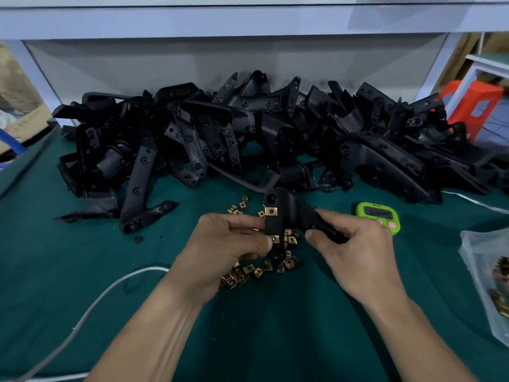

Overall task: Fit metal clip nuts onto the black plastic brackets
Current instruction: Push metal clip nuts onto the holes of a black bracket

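Gripping one black plastic bracket (286, 210) between them, two bare hands are hovering above the green mat (82, 257) in the head view, the only view there is. The left hand (228, 238) is pinching the bracket's narrow upright strip with curled fingers and thumb, low on the strip. The right hand (355, 244) is curling its thumb and fingers round the thicker arm that is sticking out to the right.

Two clip nuts are sitting on the strip: an upper clip nut (271, 211) is showing its square brass face just below the top hole, and a lower clip nut (275, 239) is lying right at the left thumb tip. Whether the lower one is fully seated cannot be told.

Loose clip nuts (248, 271) are lying scattered on the mat directly under and around the hands. There are well over twenty, and they are overlapping too much for an exact count.

One large pile of brackets (248, 133) is stretching across the back of the mat. It holds dozens, tangled beyond counting.

One green timer (377, 216) is lying just beyond the right hand. One clear plastic bag (484, 271) holding more brass pieces is sitting at the right edge. One white cable (96, 304) is curving across the mat on the left.
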A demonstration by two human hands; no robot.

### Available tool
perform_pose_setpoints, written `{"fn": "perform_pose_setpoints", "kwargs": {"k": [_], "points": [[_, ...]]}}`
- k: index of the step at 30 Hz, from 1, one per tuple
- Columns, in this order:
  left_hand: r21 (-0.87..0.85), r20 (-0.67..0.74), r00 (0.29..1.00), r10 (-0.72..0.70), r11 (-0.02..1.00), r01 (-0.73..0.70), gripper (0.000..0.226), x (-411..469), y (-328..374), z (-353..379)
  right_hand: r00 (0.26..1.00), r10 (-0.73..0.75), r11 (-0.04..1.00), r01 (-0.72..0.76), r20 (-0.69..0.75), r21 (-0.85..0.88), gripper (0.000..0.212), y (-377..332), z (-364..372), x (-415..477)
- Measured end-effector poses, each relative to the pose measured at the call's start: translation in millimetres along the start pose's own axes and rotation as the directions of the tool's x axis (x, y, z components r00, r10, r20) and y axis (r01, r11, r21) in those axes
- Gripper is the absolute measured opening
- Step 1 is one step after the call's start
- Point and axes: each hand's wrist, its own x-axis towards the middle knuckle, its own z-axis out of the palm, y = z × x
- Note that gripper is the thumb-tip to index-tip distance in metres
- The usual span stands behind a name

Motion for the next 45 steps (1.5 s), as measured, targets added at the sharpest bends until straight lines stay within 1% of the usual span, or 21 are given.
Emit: {"fn": "perform_pose_setpoints", "kwargs": {"k": [4, 9, 11, 16, 19, 24, 26, 27, 30, 32, 33, 36, 38, 40, 43, 45], "points": [[-0.015, 0.031, 1.0, -0.006, 1.0, 0.006, 0.029, 1, -3, 0, 0.999, 0.011, 1.0, -0.011, 0.031, 0.007, 0.033, -1, 1, 0], [-0.074, 0.064, 0.996, 0.06, 0.996, -0.056, 0.029, 1, -4, 6, 0.998, 0.054, 0.995, -0.056, 0.027, 0.087, 0.033, 3, 4, 2], [-0.08, 0.082, 0.992, 0.093, 0.993, -0.086, 0.03, 2, -3, 10, 0.998, 0.053, 0.993, -0.056, 0.036, 0.107, 0.037, 1, 5, 2], [-0.109, 0.013, 0.994, 0.108, 0.988, -0.106, 0.031, 4, -4, 11, 0.998, 0.038, 0.994, -0.043, 0.048, 0.102, 0.048, -3, 6, 4], [-0.022, -0.051, 0.987, 0.153, 0.988, -0.154, 0.032, 3, -4, 11, 0.998, 0.038, 0.997, -0.042, 0.052, 0.065, 0.051, -4, 6, 3], [0.074, -0.073, 0.961, 0.266, 0.963, -0.26, 0.018, -1, -2, 20, 0.995, 0.069, 0.997, -0.072, 0.078, 0.037, 0.046, -6, 3, 1], [0.052, -0.095, 0.952, 0.291, 0.957, -0.287, 0.012, -2, 0, 23, 0.988, 0.092, 0.995, -0.098, 0.124, 0.037, 0.046, -10, -1, -2], [0.03, -0.118, 0.95, 0.288, 0.958, -0.287, 0.011, -3, 3, 24, 0.983, 0.109, 0.992, -0.116, 0.149, 0.041, 0.05, -13, -3, -3], [-0.088, -0.163, 0.964, 0.21, 0.97, -0.226, 0.012, -9, 13, 33, 0.955, 0.206, 0.965, -0.234, 0.213, 0.121, 0.064, -25, -14, -11], [-0.229, -0.115, 0.982, 0.153, 0.957, -0.176, 0.013, -16, 24, 46, 0.933, 0.258, 0.927, -0.312, 0.251, 0.208, 0.069, -39, -29, -21], [-0.268, -0.081, 0.987, 0.141, 0.95, -0.158, 0.013, -20, 29, 56, 0.927, 0.273, 0.914, -0.333, 0.256, 0.231, 0.069, -48, -41, -28], [-0.248, -0.028, 0.98, 0.196, 0.949, -0.196, 0.016, -33, 51, 95, 0.933, 0.288, 0.891, -0.343, 0.215, 0.298, 0.067, -76, -90, -51], [-0.245, 0.041, 0.967, 0.253, 0.94, -0.236, 0.02, -42, 67, 131, 0.938, 0.316, 0.883, -0.345, 0.141, 0.317, 0.062, -92, -131, -67], [-0.216, 0.175, 0.947, 0.271, 0.949, -0.231, 0.02, -53, 85, 173, 0.933, 0.356, 0.877, -0.352, 0.051, 0.327, 0.055, -102, -174, -84], [-0.09, 0.421, 0.869, 0.26, 0.965, -0.245, 0.027, -67, 102, 244, 0.899, 0.426, 0.867, -0.371, -0.107, 0.333, 0.044, -102, -236, -111], [-0.063, 0.519, 0.819, 0.244, 0.967, -0.249, 0.033, -71, 108, 298, 0.847, 0.477, 0.856, -0.387, -0.234, 0.341, 0.034, -87, -275, -126]]}}
